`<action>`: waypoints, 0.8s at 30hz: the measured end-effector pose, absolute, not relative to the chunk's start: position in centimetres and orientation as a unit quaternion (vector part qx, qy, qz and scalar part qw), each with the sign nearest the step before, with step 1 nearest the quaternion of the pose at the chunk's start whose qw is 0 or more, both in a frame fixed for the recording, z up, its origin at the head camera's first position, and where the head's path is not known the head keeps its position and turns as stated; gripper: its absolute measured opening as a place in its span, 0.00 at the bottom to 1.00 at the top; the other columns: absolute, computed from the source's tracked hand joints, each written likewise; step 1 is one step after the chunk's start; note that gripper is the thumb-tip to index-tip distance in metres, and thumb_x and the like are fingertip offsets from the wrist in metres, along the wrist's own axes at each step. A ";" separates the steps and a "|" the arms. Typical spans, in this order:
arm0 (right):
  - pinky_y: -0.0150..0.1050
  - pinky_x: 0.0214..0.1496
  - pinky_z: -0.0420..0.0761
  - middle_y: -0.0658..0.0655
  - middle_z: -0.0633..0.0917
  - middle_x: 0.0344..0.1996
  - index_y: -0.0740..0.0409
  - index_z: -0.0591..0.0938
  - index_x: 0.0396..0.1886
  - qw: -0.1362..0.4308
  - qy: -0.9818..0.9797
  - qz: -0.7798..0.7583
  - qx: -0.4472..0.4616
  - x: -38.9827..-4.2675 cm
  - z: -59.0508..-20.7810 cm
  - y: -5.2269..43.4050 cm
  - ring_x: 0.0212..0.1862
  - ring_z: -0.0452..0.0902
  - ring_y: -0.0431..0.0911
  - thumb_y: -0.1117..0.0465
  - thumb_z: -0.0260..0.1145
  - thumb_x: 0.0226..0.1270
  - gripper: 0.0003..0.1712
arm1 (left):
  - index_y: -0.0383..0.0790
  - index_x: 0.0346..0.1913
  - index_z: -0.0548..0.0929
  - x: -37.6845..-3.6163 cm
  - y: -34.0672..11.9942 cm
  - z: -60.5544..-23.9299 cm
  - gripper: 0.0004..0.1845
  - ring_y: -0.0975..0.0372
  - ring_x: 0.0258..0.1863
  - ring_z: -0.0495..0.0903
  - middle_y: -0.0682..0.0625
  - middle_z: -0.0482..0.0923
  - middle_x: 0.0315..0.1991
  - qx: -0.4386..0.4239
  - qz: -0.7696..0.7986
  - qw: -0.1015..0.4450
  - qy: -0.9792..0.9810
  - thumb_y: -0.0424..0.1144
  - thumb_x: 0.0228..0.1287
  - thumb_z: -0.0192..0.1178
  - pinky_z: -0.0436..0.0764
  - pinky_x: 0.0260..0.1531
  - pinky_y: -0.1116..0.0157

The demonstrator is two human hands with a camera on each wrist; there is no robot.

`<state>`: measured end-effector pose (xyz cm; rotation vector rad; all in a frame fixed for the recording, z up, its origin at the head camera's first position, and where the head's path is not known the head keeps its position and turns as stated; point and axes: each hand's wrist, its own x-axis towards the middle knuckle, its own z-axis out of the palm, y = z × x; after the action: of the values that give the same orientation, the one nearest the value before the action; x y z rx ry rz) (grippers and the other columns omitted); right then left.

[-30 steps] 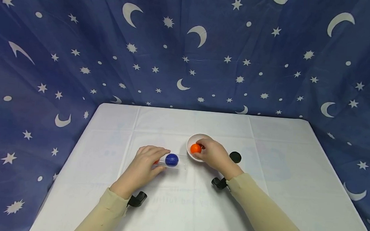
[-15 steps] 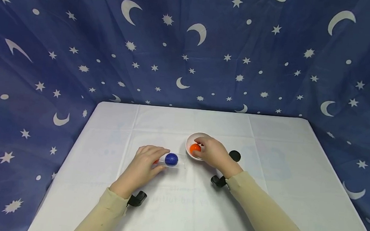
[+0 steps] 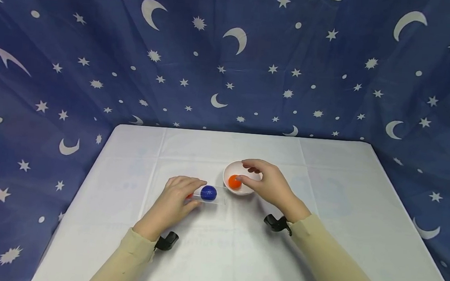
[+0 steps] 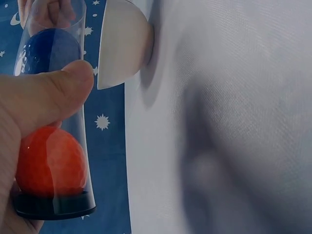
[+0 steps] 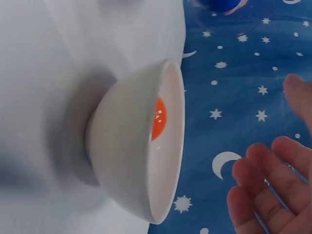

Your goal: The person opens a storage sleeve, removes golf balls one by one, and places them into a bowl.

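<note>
head view, left to right: left hand (image 3: 174, 202) grips the clear tube (image 3: 206, 195) lying on the counter (image 3: 320, 236), blue ball (image 3: 208, 193) inside. right hand (image 3: 270, 186) has lifted, fingers spread, off the orange ball (image 3: 234, 182) in the white bowl (image 3: 228, 171). no readable writing.

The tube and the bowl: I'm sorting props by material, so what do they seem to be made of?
The tube looks like clear, glossy plastic with a black base cap: the blue ball and orange ball show through its wall. The bowl looks like smooth white ceramic or melamine, opaque with a soft sheen; which one cannot be told. The left hand holds the tube.
</note>
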<state>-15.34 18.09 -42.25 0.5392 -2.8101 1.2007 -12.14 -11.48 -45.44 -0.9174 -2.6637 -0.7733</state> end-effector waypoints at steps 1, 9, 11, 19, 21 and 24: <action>0.48 0.51 0.78 0.48 0.82 0.51 0.48 0.81 0.57 0.024 -0.900 0.396 0.178 -15.2 -42.2 18.1 0.49 0.77 0.45 0.43 0.71 0.59 0.28 | 0.46 0.60 0.79 -12.1 -11.5 -45.4 0.29 0.57 0.56 0.72 0.53 0.79 0.55 -0.312 -0.264 0.111 -0.906 0.40 0.52 0.74 0.62 0.61 0.56; 0.45 0.51 0.78 0.43 0.82 0.49 0.47 0.78 0.61 0.045 -0.872 0.441 0.207 -13.5 -42.8 18.3 0.48 0.79 0.45 0.41 0.70 0.59 0.32 | 0.45 0.60 0.79 -12.4 -11.3 -45.3 0.29 0.58 0.55 0.73 0.53 0.79 0.55 -0.326 -0.263 0.120 -0.900 0.39 0.53 0.74 0.62 0.61 0.57; 0.45 0.51 0.78 0.44 0.82 0.50 0.46 0.78 0.60 0.045 -0.870 0.445 0.208 -13.1 -43.2 18.4 0.47 0.78 0.44 0.41 0.71 0.57 0.33 | 0.45 0.60 0.79 -12.5 -11.2 -45.3 0.29 0.58 0.55 0.73 0.53 0.79 0.55 -0.331 -0.259 0.124 -0.899 0.40 0.53 0.73 0.62 0.61 0.57; 0.49 0.51 0.78 0.47 0.82 0.51 0.45 0.79 0.58 0.029 -0.856 0.462 0.231 -12.1 -44.5 17.9 0.46 0.79 0.45 0.43 0.75 0.53 0.32 | 0.44 0.59 0.80 -12.4 -11.1 -45.2 0.29 0.58 0.54 0.73 0.53 0.79 0.54 -0.333 -0.256 0.129 -0.898 0.40 0.53 0.74 0.63 0.60 0.56; 0.48 0.51 0.78 0.49 0.83 0.50 0.45 0.80 0.57 0.027 -0.852 0.467 0.237 -11.9 -44.8 17.7 0.46 0.79 0.46 0.43 0.75 0.53 0.31 | 0.44 0.59 0.80 -12.3 -11.1 -45.2 0.28 0.58 0.54 0.73 0.53 0.79 0.54 -0.333 -0.256 0.129 -0.898 0.40 0.53 0.74 0.63 0.60 0.56; 0.48 0.51 0.78 0.51 0.84 0.48 0.46 0.81 0.55 0.028 -0.848 0.470 0.242 -11.6 -45.2 17.4 0.46 0.79 0.48 0.43 0.75 0.52 0.30 | 0.44 0.59 0.80 -12.3 -11.1 -45.2 0.28 0.58 0.54 0.74 0.52 0.79 0.54 -0.336 -0.260 0.131 -0.896 0.39 0.52 0.74 0.63 0.60 0.56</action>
<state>-11.64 17.43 -45.19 0.7479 -2.6185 1.4506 -12.26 -11.06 -45.18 -0.9764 -2.6014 -0.7562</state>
